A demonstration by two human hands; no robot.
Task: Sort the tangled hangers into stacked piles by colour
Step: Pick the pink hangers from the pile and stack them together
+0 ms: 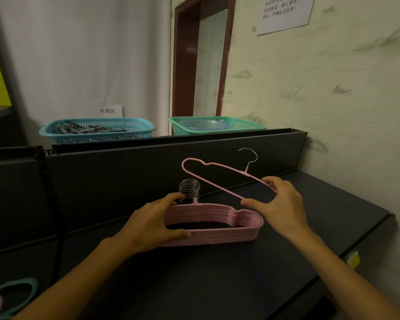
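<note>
Steadying the pink stack under its grip, left hand; right hand pinches a single pink hanger just above. Teal hangers wait unsorted, far left.

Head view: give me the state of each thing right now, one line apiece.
Pink stack: neat pile on the dark shelf, hooks aligned.
Single pink hanger: lifted, tilted above the stack.
Right hand: pinching the single hanger's end.
Left hand: gripping the stack's left end.
Blue basket: holds dark clips.
Green basket: holds a bluish dish.
Green hanger: lying bottom left, unsorted.
</note>
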